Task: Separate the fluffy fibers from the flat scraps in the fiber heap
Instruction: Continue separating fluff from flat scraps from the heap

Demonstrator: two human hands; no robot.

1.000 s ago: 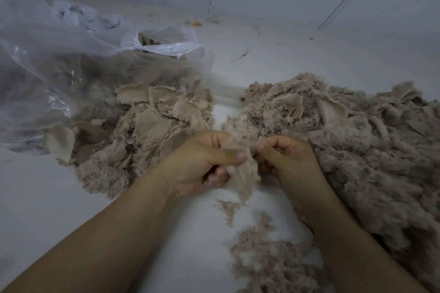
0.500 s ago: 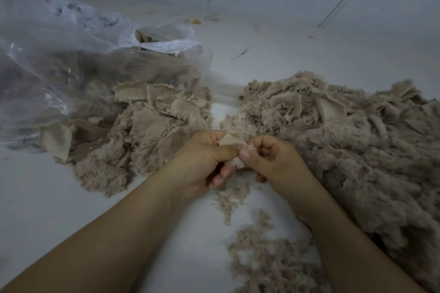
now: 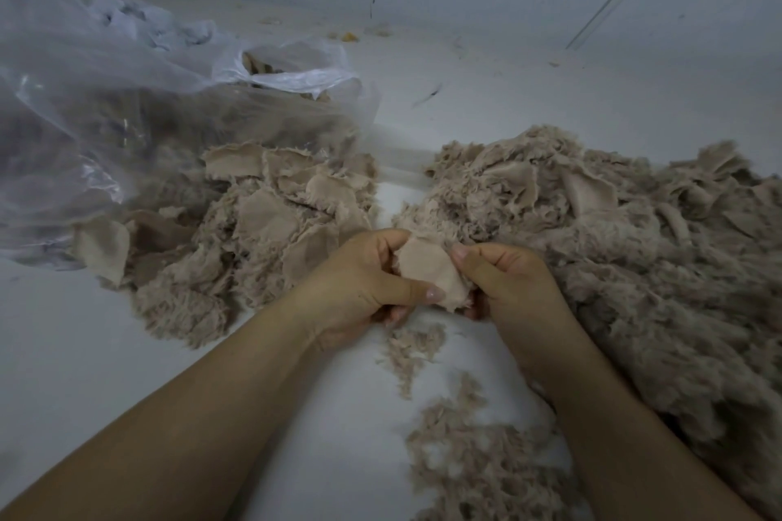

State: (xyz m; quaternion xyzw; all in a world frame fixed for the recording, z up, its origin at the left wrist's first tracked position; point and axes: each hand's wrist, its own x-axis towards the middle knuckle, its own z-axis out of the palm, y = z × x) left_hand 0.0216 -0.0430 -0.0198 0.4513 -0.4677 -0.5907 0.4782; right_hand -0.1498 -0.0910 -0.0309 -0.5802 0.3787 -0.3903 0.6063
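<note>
At the centre of the frame, the person's left hand point(image 3: 364, 283) and right hand point(image 3: 503, 279) both pinch 1 flat beige fabric scrap point(image 3: 429, 273) between thumb and curled fingers, holding it above the white work surface point(image 3: 84, 351). The large beige heap of mixed fluffy fibers and scraps point(image 3: 634, 266) fills the right side of the frame, touching the right hand. A smaller pile of flat beige scraps point(image 3: 254, 241) lies at centre left, just beside the left hand. Loose tufts of beige fluff point(image 3: 474, 465) lie at lower centre, between the forearms. A clear crumpled plastic bag point(image 3: 106, 118) occupies the upper left.
</note>
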